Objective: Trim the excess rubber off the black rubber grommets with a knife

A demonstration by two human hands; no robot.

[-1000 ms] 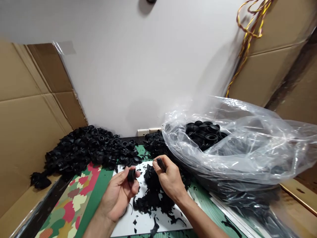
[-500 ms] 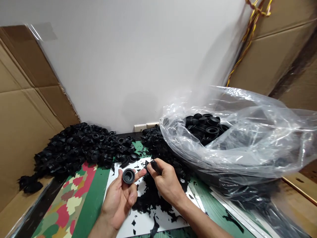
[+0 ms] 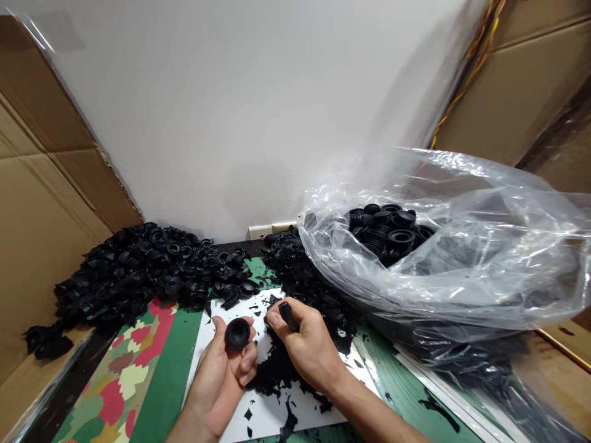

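My left hand holds a black rubber bellows-type grommet between thumb and fingers, with its round end facing up. My right hand is closed around a small black-handled tool, probably a trimming blade, though its tip is hidden. The hands are close together above a white board. Under and beside them lies a heap of black rubber scraps, which my right hand nearly touches.
A large pile of black rubber parts lies behind the board to the left. A clear plastic bag holding more black parts fills the right side. Cardboard sheets line the left, and a camouflage-patterned mat lies at front left.
The grommet has turned in my left hand, from side-on to round end up. My right hand has moved left, closer to it. The whole scene has shifted up in view.
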